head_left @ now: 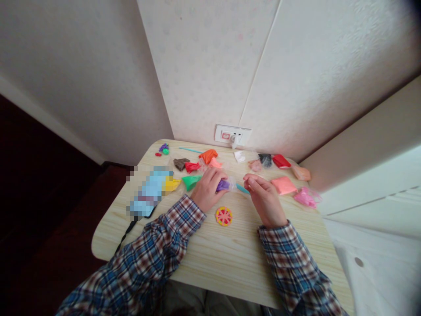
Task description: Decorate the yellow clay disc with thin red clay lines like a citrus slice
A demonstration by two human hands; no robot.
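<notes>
green pack lying beside left hand | left gripping purple pack | disc lying on table, nearer me | right hand pinching fingertips together, can't tell if holding anything | my call: keeping left light, steady, not squashing purple; keeping cuffs off disc

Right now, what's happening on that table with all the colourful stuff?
Someone in a checked shirt is sitting at the table. Their left hand grips a purple packet. Their right hand is raised with its fingertips close together; I can't tell if anything is between them. A round red, pink and yellow piece lies in front of them. More coloured packets, like a green one and an orange one, lie around.
</notes>
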